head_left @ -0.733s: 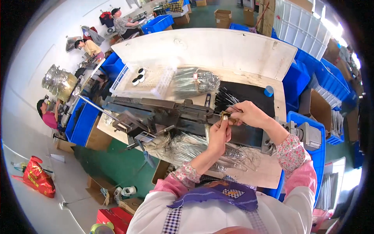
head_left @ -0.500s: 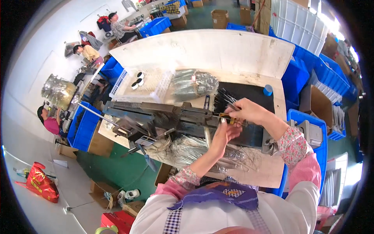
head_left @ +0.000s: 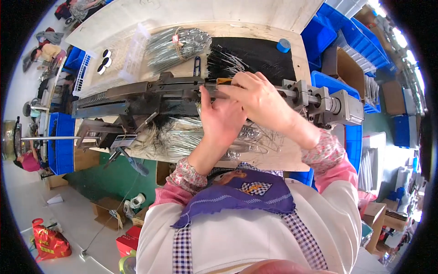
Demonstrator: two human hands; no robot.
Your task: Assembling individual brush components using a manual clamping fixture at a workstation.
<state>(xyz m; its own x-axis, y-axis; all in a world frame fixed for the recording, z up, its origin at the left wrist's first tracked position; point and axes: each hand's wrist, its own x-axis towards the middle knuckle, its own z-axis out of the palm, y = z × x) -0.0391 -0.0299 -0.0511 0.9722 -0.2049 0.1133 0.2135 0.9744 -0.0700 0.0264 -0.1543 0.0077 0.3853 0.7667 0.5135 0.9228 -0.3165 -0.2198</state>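
A long dark metal machine (head_left: 132,93) lies across the bench, with a spring rod at its left and a shaft and motor block (head_left: 344,107) at its right. My left hand (head_left: 221,118) is at its middle, the thumb raised apart from the fingers against the dark bar. Its fingertips pass partly behind my right hand (head_left: 264,100). That hand reaches in from the right, fingers bent and drawn together over the bar; whatever they pinch is hidden. A small yellow piece (head_left: 223,81) shows just behind the right fingers. Thin metal wires (head_left: 187,137) lie on the near side.
Behind the machine are a black mat (head_left: 264,57) with dark-tipped rods, a blue tape roll (head_left: 283,45), a tied wire bundle (head_left: 178,43) and a white basket (head_left: 137,48). Blue crates (head_left: 319,36) stand right. Co-workers sit far left. A metal rod (head_left: 50,138) juts out left.
The view has turned, so the bench sits further left and the right-hand shaft shows more. My right hand now bends over my left fingers; the yellow piece between them earlier shows behind them.
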